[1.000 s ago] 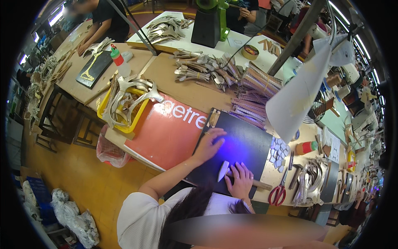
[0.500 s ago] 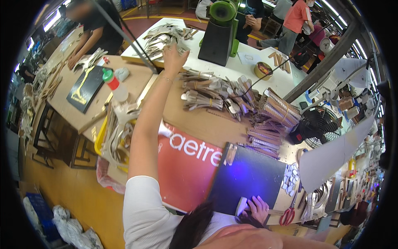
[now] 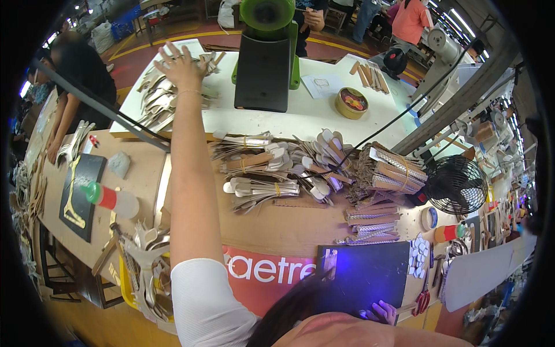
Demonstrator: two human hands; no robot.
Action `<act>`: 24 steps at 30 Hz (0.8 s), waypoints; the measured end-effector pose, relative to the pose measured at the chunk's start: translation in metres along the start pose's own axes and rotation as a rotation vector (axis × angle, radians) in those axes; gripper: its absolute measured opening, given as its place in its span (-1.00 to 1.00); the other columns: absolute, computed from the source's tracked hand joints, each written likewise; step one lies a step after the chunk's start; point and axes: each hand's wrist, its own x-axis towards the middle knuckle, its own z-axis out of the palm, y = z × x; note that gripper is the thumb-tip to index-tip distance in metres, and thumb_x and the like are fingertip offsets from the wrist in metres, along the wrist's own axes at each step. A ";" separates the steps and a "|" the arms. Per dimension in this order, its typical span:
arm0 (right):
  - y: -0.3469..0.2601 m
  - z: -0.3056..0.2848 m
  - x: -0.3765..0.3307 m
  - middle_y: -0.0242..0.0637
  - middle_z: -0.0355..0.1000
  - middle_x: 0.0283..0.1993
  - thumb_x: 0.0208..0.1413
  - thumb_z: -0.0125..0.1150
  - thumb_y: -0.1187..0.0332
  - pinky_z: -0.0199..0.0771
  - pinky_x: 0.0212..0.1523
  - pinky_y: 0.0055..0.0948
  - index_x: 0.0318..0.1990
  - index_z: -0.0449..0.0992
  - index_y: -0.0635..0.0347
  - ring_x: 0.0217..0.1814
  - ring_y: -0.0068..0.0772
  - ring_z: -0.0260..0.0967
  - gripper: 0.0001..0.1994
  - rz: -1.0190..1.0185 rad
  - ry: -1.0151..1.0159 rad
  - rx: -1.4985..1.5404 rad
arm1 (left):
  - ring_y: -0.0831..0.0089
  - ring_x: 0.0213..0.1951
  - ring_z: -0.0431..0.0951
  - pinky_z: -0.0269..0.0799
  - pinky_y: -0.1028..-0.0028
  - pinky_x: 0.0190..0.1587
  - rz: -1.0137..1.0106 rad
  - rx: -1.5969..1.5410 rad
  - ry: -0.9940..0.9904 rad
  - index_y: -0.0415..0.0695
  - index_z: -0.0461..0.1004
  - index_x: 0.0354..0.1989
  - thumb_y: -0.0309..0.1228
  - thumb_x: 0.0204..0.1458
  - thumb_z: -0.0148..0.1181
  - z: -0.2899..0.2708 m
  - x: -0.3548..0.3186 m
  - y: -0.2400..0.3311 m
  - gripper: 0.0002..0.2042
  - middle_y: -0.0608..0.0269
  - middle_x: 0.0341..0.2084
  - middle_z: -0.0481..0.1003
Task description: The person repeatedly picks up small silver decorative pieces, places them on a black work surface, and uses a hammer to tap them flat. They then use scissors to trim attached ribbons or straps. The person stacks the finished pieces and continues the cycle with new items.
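Observation:
My left hand [image 3: 182, 66] is stretched far forward over a heap of pale, shaped leather-like pieces [image 3: 159, 101] on the white table. Its fingers are spread apart, and I see nothing held in them. Close to my body, my right hand [image 3: 384, 313] is at the near edge of a dark board [image 3: 367, 274], lit by purple light. Its fingers curl round what looks like a hammer, whose wooden handle [image 3: 406, 309] sticks out to the right. My hair and shoulder hide much of the near side.
Bundled straps [image 3: 266, 188] and braided strips [image 3: 373, 222] lie mid-table. A green machine [image 3: 263, 75] stands ahead, beside a round tin [image 3: 351, 103]. At right are a black fan [image 3: 457, 184], red-handled scissors [image 3: 422, 301] and white pieces [image 3: 419, 254]. A bottle [image 3: 113, 199] and yellow basket [image 3: 124, 272] are left.
My left arm has reached farther forward and left over the heap, its fingers spreading. The whole view has shifted. My right hand stays by the dark board, now partly hidden.

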 end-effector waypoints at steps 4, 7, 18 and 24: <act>-0.006 0.008 -0.010 -0.16 0.42 0.08 -0.16 0.47 0.14 0.35 0.04 0.02 0.06 0.50 -0.10 0.13 0.02 0.34 -0.46 0.253 0.037 0.095 | -0.36 0.44 -0.26 -0.23 -0.55 0.24 -0.268 -0.205 -0.372 0.28 0.08 0.45 0.21 -0.13 0.32 0.028 -0.001 -0.017 -0.08 -0.11 0.48 -0.19; -0.013 0.013 -0.017 -0.15 0.42 0.08 -0.17 0.49 0.15 0.37 0.02 0.01 0.06 0.50 -0.12 0.10 0.02 0.36 -0.46 0.440 0.072 0.117 | -0.58 0.36 -0.15 -0.04 -0.56 0.15 -0.308 -0.286 -0.363 0.34 0.05 0.43 0.06 -0.08 0.32 0.048 0.002 -0.028 -0.15 -0.41 0.41 -0.18; 0.007 0.014 -0.015 -0.29 0.39 0.15 0.00 0.34 0.07 0.34 0.06 -0.04 0.00 0.54 -0.14 0.16 -0.08 0.33 -0.62 0.012 -0.002 -0.169 | -0.66 0.34 -0.15 -0.16 -0.60 0.16 -0.407 -0.261 -0.546 0.41 -0.13 0.49 0.03 0.00 0.26 0.043 0.011 -0.033 -0.11 -0.52 0.39 -0.18; -0.020 -0.007 -0.004 -0.08 0.25 0.29 -0.06 0.28 -0.03 0.11 0.31 0.12 0.04 0.55 0.00 0.37 0.11 0.09 -0.49 0.277 -0.246 0.091 | -0.67 0.30 -0.05 -0.10 -0.57 0.16 -0.477 -0.261 -0.609 0.36 -0.21 0.51 0.01 0.09 0.20 0.047 0.026 -0.027 -0.13 -0.57 0.36 -0.13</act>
